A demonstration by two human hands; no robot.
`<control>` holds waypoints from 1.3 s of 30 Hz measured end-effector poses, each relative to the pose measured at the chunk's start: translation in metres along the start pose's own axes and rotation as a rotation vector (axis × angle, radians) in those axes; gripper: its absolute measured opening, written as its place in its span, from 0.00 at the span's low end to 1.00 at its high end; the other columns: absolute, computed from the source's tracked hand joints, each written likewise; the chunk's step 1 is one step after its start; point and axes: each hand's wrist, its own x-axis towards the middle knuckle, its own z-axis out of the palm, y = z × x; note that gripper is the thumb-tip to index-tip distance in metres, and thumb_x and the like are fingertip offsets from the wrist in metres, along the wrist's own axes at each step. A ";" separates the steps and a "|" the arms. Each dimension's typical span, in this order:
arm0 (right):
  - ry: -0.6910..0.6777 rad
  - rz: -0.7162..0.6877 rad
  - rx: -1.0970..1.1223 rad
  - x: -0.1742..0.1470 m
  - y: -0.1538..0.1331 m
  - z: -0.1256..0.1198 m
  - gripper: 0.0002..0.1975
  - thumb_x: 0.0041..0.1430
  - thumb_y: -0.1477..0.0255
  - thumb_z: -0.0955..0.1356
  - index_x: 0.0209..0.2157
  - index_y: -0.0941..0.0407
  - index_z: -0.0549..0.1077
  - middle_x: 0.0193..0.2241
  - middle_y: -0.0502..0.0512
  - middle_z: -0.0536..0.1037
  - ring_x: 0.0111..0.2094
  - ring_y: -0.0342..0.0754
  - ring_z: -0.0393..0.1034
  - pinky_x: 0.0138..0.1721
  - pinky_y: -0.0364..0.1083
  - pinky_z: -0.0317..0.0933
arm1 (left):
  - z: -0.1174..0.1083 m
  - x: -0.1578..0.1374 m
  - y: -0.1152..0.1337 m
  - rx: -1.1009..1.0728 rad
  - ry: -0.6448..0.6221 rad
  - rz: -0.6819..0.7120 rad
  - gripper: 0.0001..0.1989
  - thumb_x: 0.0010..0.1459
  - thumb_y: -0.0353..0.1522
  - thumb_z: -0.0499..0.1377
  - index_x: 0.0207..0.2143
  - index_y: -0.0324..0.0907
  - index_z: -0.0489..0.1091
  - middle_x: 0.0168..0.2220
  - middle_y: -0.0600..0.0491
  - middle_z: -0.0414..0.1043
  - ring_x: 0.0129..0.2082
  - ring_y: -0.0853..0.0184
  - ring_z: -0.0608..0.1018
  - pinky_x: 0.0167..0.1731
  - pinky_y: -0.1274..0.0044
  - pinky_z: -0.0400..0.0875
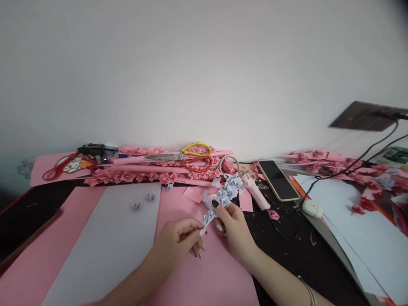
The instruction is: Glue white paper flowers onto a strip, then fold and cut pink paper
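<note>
A: Nearest the camera, your left forearm (128,287) and right forearm (278,277) come in from the bottom edge, with a thin silver-coloured bangle (311,294) around the right one. Between them lies a large, flat pink paper sheet (202,282).

B: And what do you have in hand?

A: You hold a slender spray of pale blue folded-paper flowers (227,194) above the sheet, slanting up and to the right. Your left hand (183,236) pinches its thin lower end between thumb and finger. Your right hand (231,223) grips it further up, thumb on the near side; part of that hold is hidden.

B: What do you have about the work?

A: Near the spray's upper end rests a pale pink plastic glue gun (257,193). To its right lies a dark-screened phone in a light case (278,179). On your left, two small pale blue paper flowers (137,204) sit on a broad pale paper sheet (103,246).

B: And along the wall?

A: You have metal scissors with one yellow and one red handle loop (169,157), lying across a row of pink paper flowers and rolled rods (151,170).
</note>
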 end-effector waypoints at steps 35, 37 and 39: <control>-0.048 0.022 0.136 0.002 -0.005 0.001 0.14 0.49 0.64 0.69 0.22 0.57 0.63 0.12 0.42 0.57 0.14 0.35 0.43 0.15 0.39 0.35 | -0.004 -0.005 0.006 0.034 0.010 0.079 0.07 0.56 0.33 0.52 0.29 0.40 0.68 0.24 0.56 0.69 0.23 0.71 0.73 0.27 0.79 0.68; -0.072 0.005 0.126 0.002 -0.004 0.000 0.13 0.50 0.64 0.68 0.23 0.58 0.65 0.12 0.42 0.56 0.14 0.35 0.42 0.16 0.40 0.35 | -0.004 -0.005 0.008 0.001 0.004 0.059 0.07 0.55 0.33 0.53 0.28 0.40 0.68 0.24 0.55 0.69 0.23 0.71 0.73 0.27 0.79 0.68; -0.084 0.004 0.114 0.003 -0.004 -0.001 0.13 0.52 0.63 0.68 0.25 0.58 0.66 0.13 0.41 0.55 0.15 0.35 0.41 0.16 0.39 0.35 | -0.004 -0.005 0.009 -0.008 0.008 0.054 0.07 0.55 0.33 0.53 0.27 0.40 0.68 0.24 0.55 0.70 0.23 0.71 0.73 0.27 0.79 0.68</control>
